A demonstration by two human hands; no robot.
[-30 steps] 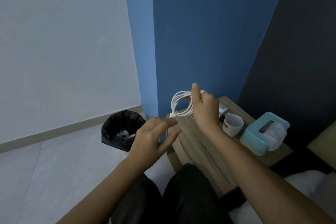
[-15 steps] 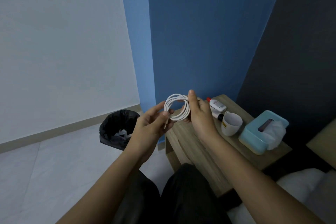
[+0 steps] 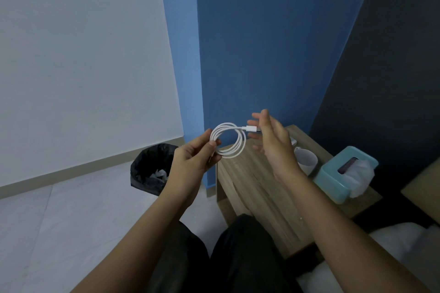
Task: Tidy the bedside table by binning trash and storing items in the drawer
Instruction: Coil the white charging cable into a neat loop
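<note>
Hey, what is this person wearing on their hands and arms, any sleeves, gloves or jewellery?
Nothing is worn there. The left hand and right hand are bare: no gloves, rings or watch show. The left forearm and right forearm are uncovered to the frame edge, so no sleeves appear.

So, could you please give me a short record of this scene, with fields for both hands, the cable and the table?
left hand: pinches the coiled cable, held in the air
right hand: open, beside the cable's plug; contact unclear
table: holds mug and tissue box
bin: on the floor left of the table, white scraps inside
</note>
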